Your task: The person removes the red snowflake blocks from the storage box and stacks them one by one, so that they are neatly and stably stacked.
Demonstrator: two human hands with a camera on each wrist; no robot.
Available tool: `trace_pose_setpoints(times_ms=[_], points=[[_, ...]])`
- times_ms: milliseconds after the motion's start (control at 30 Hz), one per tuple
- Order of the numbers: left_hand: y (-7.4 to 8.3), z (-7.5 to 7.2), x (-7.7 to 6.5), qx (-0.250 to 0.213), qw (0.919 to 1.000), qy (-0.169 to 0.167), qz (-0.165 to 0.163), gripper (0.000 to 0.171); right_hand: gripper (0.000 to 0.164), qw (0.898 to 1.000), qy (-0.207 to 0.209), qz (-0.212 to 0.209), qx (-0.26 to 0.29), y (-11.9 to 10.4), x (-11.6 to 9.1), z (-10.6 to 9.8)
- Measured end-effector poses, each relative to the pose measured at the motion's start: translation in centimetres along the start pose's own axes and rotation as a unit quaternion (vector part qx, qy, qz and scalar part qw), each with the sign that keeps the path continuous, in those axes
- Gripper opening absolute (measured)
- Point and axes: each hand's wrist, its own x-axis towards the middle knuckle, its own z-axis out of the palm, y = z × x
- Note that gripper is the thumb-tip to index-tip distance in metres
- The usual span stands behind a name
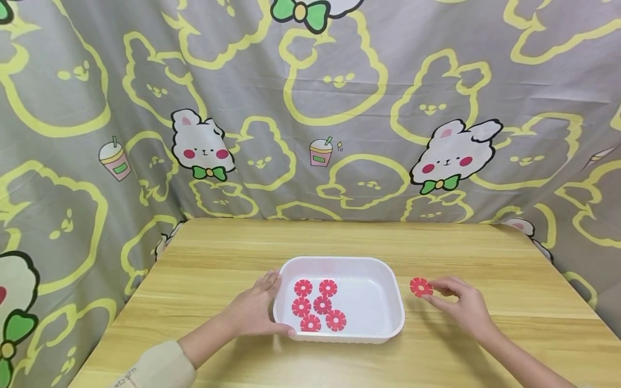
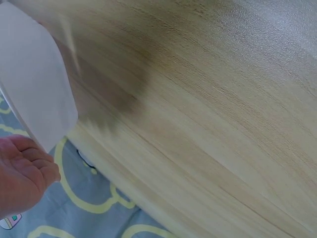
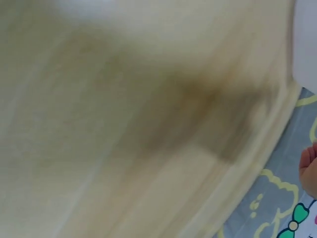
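Note:
Between thumb and fingers my right hand (image 1: 463,307) pinches a red notched plastic disc (image 1: 420,287), a flower-like piece with a hole in its middle. It is held just off the right end of a white tray (image 1: 383,337). At the tray's left end my left hand (image 1: 254,307) holds the tray, thumb over the front rim and fingers along the side. Inside, several similar red discs (image 1: 336,320) lie in the left half. The left wrist view shows the left hand (image 2: 25,171) beside the tray wall (image 2: 37,74); only part of the right hand (image 3: 309,171) appears in the right wrist view.
A light wood-grain table (image 1: 233,242) carries the tray. Behind it and at both sides hangs a grey curtain (image 1: 301,178) with yellow outlines and cartoon rabbits.

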Motion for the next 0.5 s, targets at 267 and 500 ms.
trace_pose_setpoints(times_ms=[267,500], points=[[0.0,0.0,0.1,0.0,1.0,-0.004,-0.005,0.115,0.024,0.996,-0.024,0.075,-0.032,1.2,-2.2,0.1],[0.0,0.0,0.0,-0.002,1.0,-0.004,0.0,0.115,0.022,0.996,-0.016,0.086,-0.021,2.3,-3.8,1.0]])
